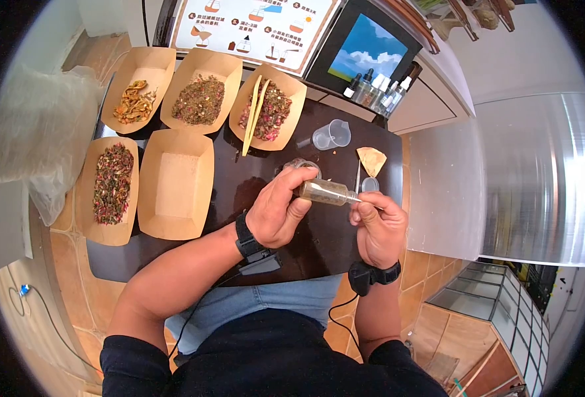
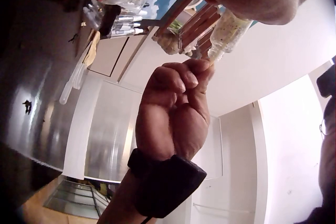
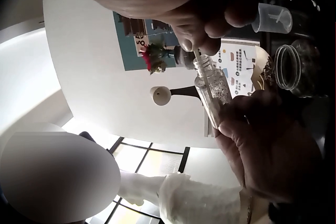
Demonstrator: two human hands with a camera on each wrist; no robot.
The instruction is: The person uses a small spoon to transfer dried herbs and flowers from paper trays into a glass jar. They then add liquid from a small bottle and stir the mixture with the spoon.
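My left hand (image 1: 278, 210) grips a small clear glass bottle (image 1: 324, 192) above the table, tilted with its neck toward the right. Inside the bottle, speckled bits float in liquid, as the left wrist view shows. Thumb and fingertips of my right hand (image 1: 380, 228) pinch a thin pale stick (image 3: 197, 56) at the mouth of the bottle. In the right wrist view the stick runs down through the neck into the bottle. An open glass jar (image 3: 289, 67) stands behind my left hand, partly hidden by it in the head view.
Paper trays of dried petals (image 1: 112, 185) and herbs fill the left and back; tongs (image 1: 256, 116) lie across one. A plastic measuring cup (image 1: 332, 135), a folded paper filter (image 1: 372, 161) and a small round container (image 1: 370, 185) stand right. Dropper bottles (image 1: 378, 92) line the back.
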